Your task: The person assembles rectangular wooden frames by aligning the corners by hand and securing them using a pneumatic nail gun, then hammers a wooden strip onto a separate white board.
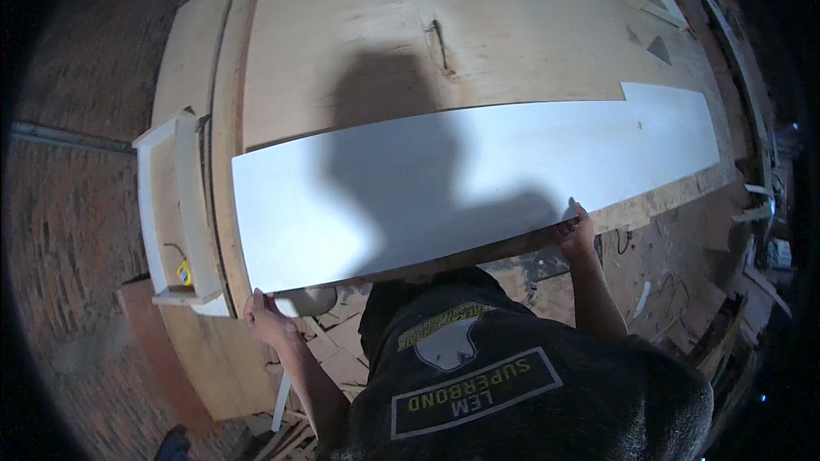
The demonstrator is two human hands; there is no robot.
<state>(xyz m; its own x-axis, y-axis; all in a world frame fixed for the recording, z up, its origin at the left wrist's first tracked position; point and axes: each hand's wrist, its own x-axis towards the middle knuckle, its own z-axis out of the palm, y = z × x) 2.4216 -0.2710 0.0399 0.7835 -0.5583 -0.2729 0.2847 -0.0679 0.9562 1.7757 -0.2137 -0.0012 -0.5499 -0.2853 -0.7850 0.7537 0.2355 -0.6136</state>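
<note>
A long white sheet (512,154) lies across the near part of a wooden worktable (530,26), with a notch cut in its far edge toward the right. At its near left corner, my left hand (266,318) pinches the edge between thumb and fingers. My right hand (576,229) grips the near edge right of the middle, thumb on top and the other fingers partly hidden below. The shadow of my head and arm falls over the sheet and the table.
Left of the table sits a shallow wooden tray or drawer (143,192) holding a yellow tape measure (184,273). A dark hooked piece (440,44) and a small grey triangle (658,49) lie on the tabletop. Another pale frame (658,0) stands far right. Wood offcuts (346,346) litter the floor.
</note>
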